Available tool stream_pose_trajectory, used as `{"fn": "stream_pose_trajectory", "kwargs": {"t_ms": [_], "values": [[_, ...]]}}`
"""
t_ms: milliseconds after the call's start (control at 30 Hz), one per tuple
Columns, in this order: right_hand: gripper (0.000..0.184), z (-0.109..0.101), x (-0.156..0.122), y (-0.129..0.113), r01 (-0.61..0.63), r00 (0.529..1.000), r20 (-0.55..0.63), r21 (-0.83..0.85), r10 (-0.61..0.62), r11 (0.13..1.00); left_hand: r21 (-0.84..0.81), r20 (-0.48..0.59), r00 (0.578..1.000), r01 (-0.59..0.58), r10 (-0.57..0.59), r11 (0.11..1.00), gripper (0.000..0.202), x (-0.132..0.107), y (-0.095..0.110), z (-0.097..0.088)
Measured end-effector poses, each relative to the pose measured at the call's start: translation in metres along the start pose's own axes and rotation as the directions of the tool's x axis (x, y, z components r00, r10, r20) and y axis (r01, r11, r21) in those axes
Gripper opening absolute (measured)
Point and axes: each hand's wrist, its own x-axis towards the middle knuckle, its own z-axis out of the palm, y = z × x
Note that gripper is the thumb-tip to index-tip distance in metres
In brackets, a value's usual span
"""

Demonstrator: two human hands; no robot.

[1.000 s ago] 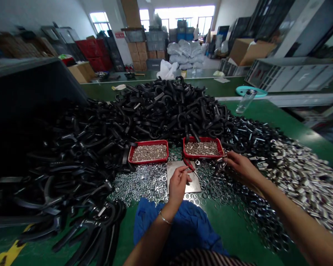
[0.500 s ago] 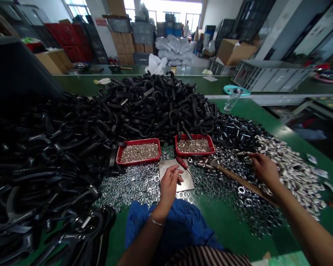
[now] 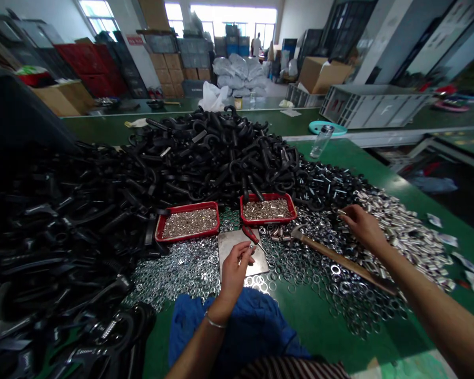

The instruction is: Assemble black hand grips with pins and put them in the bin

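Note:
My left hand [image 3: 234, 269] hovers above a flat metal plate [image 3: 244, 266], its thumb and fingers pinched together around something too small to make out. A screwdriver with a red and black handle [image 3: 249, 233] lies across the plate, just beyond those fingertips. Out to the right, my right hand [image 3: 363, 227] reaches over the heap of small parts, with fingertips closed on a small shiny metal piece [image 3: 341, 212]. Beside and under that hand spread silver metal cylinders [image 3: 403, 231]. A hammer [image 3: 335, 256] with a wooden handle rests on loose metal rings [image 3: 300, 263] between my hands.
Two red trays, the left [image 3: 189, 236] and the right [image 3: 269, 219], hold small metal pins. Black hooked parts [image 3: 205, 158] pile high behind and to the left. A glass bottle [image 3: 322, 142] and a grey crate [image 3: 375, 108] stand farther back.
The whole view has shifted slightly. My right hand has lifted a little and drawn toward the back of the heap, fingers closer together. My left hand keeps its pinch over the plate.

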Motion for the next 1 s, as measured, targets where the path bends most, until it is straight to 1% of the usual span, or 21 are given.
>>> {"fn": "stream_pose_trajectory", "kwargs": {"t_ms": [33,67,100,167,200,233,300,367,433,467,500,533,600,667,767,833,900,1000], "values": [[0.034,-0.001,-0.007,-0.013,-0.072,0.997,-0.016,0.123,0.075,0.990,0.009,-0.001,1.000,0.007,-0.007,1.000,0.032,0.000,-0.001,0.001],[0.035,0.000,-0.016,-0.029,-0.120,0.993,0.014,0.265,0.121,0.957,0.008,-0.004,1.000,0.012,-0.012,1.000,0.031,0.000,-0.001,0.002],[0.036,0.003,-0.024,-0.047,-0.154,0.988,0.081,0.421,0.132,0.894,-0.005,-0.012,1.000,0.019,-0.019,1.000,0.030,0.000,0.000,0.003],[0.035,0.014,-0.043,-0.086,-0.230,0.960,0.273,0.664,0.056,0.711,-0.068,-0.027,0.999,0.041,-0.043,0.997,0.028,-0.002,0.005,0.005],[0.034,0.021,-0.053,-0.106,-0.283,0.931,0.364,0.732,-0.004,0.620,-0.108,-0.024,0.998,0.054,-0.057,0.993,0.028,-0.003,0.009,0.006],[0.033,0.029,-0.062,-0.125,-0.336,0.892,0.445,0.768,-0.077,0.545,-0.148,-0.009,0.997,0.069,-0.072,0.987,0.027,-0.004,0.014,0.006],[0.032,0.042,-0.079,-0.160,-0.435,0.797,0.563,0.787,-0.219,0.438,-0.213,0.034,0.994,0.105,-0.100,0.971,0.026,-0.006,0.024,0.007],[0.030,0.053,-0.091,-0.187,-0.527,0.697,0.633,0.771,-0.337,0.359,-0.253,0.063,0.989,0.147,-0.135,0.956,0.026,-0.008,0.033,0.006],[0.028,0.061,-0.097,-0.204,-0.612,0.607,0.672,0.736,-0.424,0.289,-0.272,0.054,0.984,0.180,-0.171,0.945,0.026,-0.011,0.039,0.004],[0.026,0.064,-0.099,-0.210,-0.645,0.577,0.680,0.719,-0.452,0.259,-0.273,0.040,0.982,0.190,-0.186,0.943,0.026,-0.012,0.040,0.003],[0.024,0.067,-0.099,-0.214,-0.668,0.560,0.684,0.707,-0.468,0.234,-0.270,0.025,0.979,0.199,-0.200,0.942,0.026,-0.014,0.041,0.002],[0.022,0.070,-0.099,-0.217,-0.682,0.554,0.685,0.699,-0.473,0.213,-0.266,0.013,0.977,0.209,-0.213,0.941,0.026,-0.015,0.041,0.001],[0.018,0.075,-0.099,-0.218,-0.694,0.564,0.685,0.696,-0.462,0.184,-0.264,0.009,0.971,0.233,-0.239,0.936,0.026,-0.018,0.040,0.001],[0.016,0.079,-0.099,-0.215,-0.701,0.571,0.690,0.692,-0.445,0.173,-0.264,0.026,0.964,0.263,-0.266,0.928,0.028,-0.020,0.039,0.001],[0.017,0.083,-0.099,-0.211,-0.719,0.567,0.702,0.677,-0.431,0.158,-0.263,0.062,0.956,0.293,-0.287,0.919,0.030,-0.022,0.037,0.001],[0.017,0.085,-0.100,-0.209,-0.745,0.552,0.716,0.654,-0.428,0.133,-0.265,0.087,0.954,0.299,-0.287,0.917,0.031,-0.023,0.036,0.000],[0.017,0.087,-0.101,-0.208,-0.787,0.522,0.738,0.610,-0.428,0.091,-0.268,0.099,0.956,0.293,-0.276,0.918,0.031,-0.024,0.036,-0.001],[0.016,0.089,-0.105,-0.209,-0.858,0.456,0.783,0.514,-0.423,0.026,-0.269,0.080,0.967,0.254,-0.241,0.929,0.030,-0.026,0.035,-0.003]]}}
